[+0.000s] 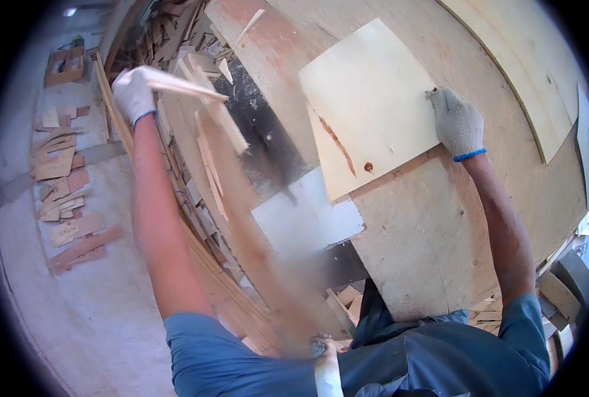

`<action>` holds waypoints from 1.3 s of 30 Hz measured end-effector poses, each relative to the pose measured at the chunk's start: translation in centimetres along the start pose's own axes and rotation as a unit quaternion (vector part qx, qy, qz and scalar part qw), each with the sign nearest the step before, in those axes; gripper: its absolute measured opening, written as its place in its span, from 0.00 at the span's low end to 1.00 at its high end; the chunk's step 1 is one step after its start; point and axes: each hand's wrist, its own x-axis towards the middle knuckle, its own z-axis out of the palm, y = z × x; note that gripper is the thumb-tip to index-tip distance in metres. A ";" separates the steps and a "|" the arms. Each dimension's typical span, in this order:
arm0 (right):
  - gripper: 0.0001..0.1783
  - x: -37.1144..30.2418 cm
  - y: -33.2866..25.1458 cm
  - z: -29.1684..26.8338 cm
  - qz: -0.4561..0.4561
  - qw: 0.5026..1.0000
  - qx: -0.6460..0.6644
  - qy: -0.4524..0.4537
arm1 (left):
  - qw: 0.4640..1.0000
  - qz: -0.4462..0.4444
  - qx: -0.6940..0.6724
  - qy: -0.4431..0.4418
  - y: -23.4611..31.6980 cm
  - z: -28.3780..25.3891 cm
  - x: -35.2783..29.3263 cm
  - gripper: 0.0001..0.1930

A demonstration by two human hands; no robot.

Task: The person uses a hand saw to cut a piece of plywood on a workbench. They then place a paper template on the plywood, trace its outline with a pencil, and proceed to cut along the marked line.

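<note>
My left hand (134,94), in a pale knitted glove, is closed on a thin strip of wood (182,85) at the upper left. The strip is blurred by motion and points to the right. Beside it lie more pale strips (225,122) along the edge of the bench. My right hand (458,122), gloved with a blue cuff, grips the right edge of a pale plywood sheet (374,99). The sheet lies tilted on the wooden worktop (413,245) and has a knot and a dark crack near its near side.
A dark metal strip (261,112) and a whitish plate (314,208) are set into the worktop. Larger plywood sheets (526,59) lie at the far right. Scrap pieces (59,162) and a cardboard box (66,66) are on the floor to the left. Offcuts pile up at the back.
</note>
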 end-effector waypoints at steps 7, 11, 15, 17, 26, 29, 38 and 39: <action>0.17 -0.2 0.8 0.0 -0.017 0.999 -0.029 -0.028 | 0.910 0.189 0.367 -0.044 3.7 -15.9 -5.4 0.20; 0.19 0.4 1.3 1.0 -0.034 0.998 -0.032 -0.029 | 0.889 0.167 0.413 -0.111 2.6 -22.8 -14.5 0.22; 0.22 0.7 -0.7 -0.6 -0.008 0.996 0.005 -0.085 | 0.908 0.099 0.374 -0.157 2.5 -28.0 -29.1 0.20; 0.23 1.2 -0.3 -1.3 0.031 0.996 0.040 -0.078 | 0.924 0.037 0.334 -0.182 1.9 -29.6 -35.1 0.18; 0.30 -13.7 7.2 -7.4 0.145 0.977 0.148 -0.054 | 0.863 -0.234 0.228 -0.386 -4.0 -37.0 -68.9 0.19; 0.33 -23.1 9.5 -12.5 0.220 0.937 0.253 -0.096 | 0.831 -0.358 0.095 -0.416 1.8 -34.3 -76.9 0.19; 0.26 -45.7 12.8 -19.5 0.387 0.755 0.502 -0.172 | 0.657 -0.526 -0.263 -0.472 14.2 -29.8 -90.9 0.19; 0.26 -47.5 13.6 -20.0 0.381 0.748 0.517 -0.169 | 0.649 -0.524 -0.274 -0.479 14.9 -29.9 -91.4 0.19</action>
